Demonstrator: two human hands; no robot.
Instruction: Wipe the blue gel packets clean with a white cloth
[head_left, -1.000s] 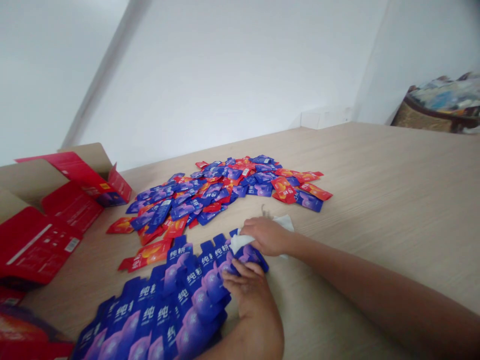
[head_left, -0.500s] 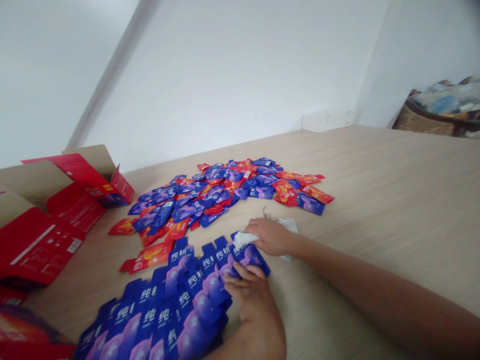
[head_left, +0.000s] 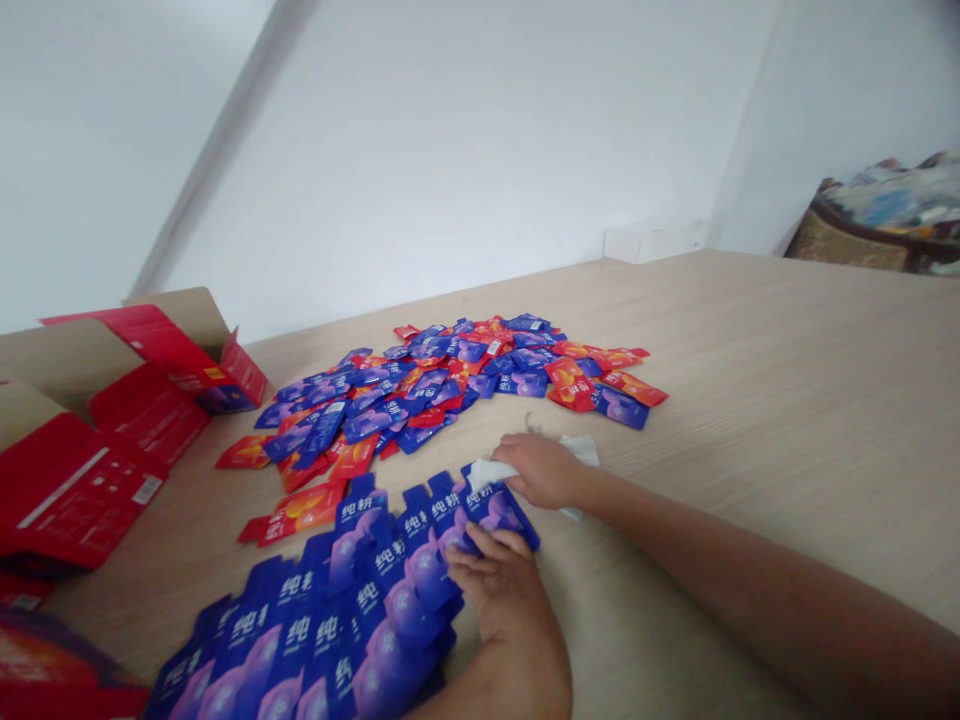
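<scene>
Your right hand [head_left: 541, 468] is closed around a crumpled white cloth [head_left: 492, 473], whose front end lies over the top of the last flat blue-and-purple pouch [head_left: 504, 511] in an overlapping row on the pale wooden table [head_left: 735, 400]. Your left hand [head_left: 501, 582] spreads its fingers nearer that pouch's bottom, clasping nothing visible. The pouch's long axis slants, top toward the table's far edge, bottom rightward and nearer you.

The head camera looks forward and down across the table [head_left: 750, 400].
</scene>
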